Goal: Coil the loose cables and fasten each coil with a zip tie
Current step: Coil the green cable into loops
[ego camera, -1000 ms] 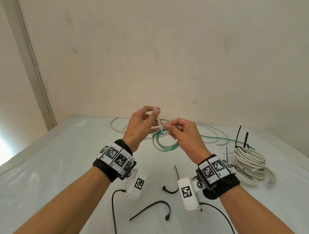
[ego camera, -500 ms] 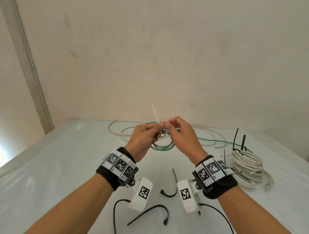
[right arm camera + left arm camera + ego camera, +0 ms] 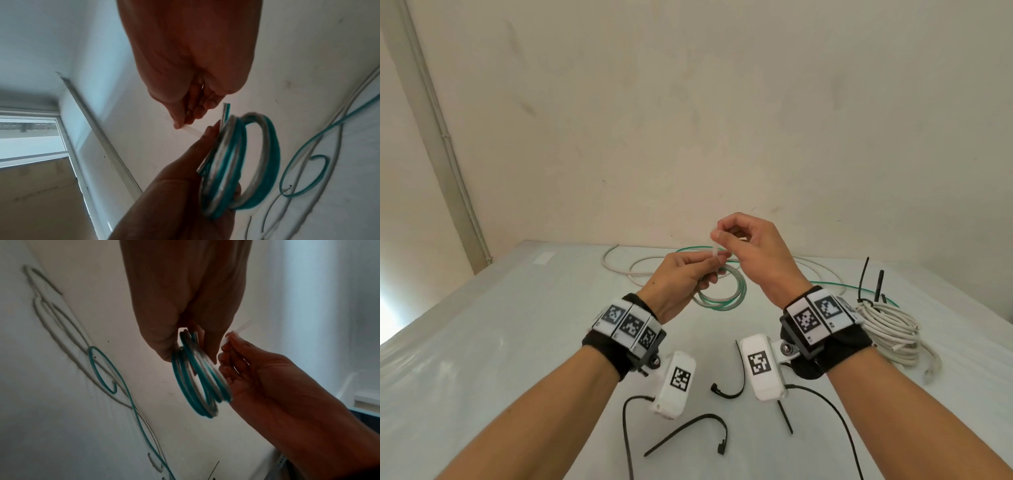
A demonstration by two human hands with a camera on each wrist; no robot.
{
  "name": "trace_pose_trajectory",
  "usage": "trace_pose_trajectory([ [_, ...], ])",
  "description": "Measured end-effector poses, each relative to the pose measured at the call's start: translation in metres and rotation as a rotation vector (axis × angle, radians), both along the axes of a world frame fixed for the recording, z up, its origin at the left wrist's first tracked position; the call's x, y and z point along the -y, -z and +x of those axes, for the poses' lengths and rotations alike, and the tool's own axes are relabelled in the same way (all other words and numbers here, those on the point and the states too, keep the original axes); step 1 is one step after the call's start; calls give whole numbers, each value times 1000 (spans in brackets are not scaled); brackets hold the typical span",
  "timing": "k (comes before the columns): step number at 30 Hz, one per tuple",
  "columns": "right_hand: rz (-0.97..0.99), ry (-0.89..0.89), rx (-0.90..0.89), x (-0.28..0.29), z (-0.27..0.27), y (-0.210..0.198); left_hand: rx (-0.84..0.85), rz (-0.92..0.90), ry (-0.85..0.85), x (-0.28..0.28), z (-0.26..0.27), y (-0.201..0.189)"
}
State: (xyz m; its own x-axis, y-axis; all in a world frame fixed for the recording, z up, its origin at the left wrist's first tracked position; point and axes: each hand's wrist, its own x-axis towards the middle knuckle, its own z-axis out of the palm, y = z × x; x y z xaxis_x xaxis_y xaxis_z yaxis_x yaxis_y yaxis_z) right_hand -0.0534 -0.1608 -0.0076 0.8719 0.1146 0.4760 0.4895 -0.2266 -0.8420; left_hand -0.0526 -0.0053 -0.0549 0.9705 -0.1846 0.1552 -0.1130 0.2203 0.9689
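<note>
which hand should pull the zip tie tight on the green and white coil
Right, probably. The right hand already pinches the free tail of the white zip tie above the coil, while the left hand grips the coil itself and can hold it steady.
</note>
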Motion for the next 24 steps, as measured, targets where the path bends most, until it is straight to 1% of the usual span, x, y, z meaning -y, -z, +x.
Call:
trace_pose_trajectory([
  [2, 76, 8, 10, -3, -3, 1, -18, -5, 31, 1, 1, -3],
  [4, 93, 13, 28, -5, -5, 3, -20, 5, 62, 1, 2, -5],
  [6, 66, 18, 46, -5, -9, 5, -18, 27, 81, -2, 1, -5],
  [9, -24, 36, 67, 0, -13, 8, 0, 87, 88, -6, -4, -3],
  [12, -29, 27, 53, 6, -15, 7, 33, 170, 70, -9, -8, -5],
  [14, -7, 18, 25, 6, -16, 5, 41, 186, 84, -9, -10, -9],
  [17, 64, -2, -7, 6, -16, 2, 49, 152, 126, -2, -13, -11],
  [21, 113, -68, 26, 7, -20, 2, 106, 154, 111, -1, -14, -11],
  [24, 144, -45, 58, 7, -24, 4, 122, 191, 108, -1, -14, -15],
])
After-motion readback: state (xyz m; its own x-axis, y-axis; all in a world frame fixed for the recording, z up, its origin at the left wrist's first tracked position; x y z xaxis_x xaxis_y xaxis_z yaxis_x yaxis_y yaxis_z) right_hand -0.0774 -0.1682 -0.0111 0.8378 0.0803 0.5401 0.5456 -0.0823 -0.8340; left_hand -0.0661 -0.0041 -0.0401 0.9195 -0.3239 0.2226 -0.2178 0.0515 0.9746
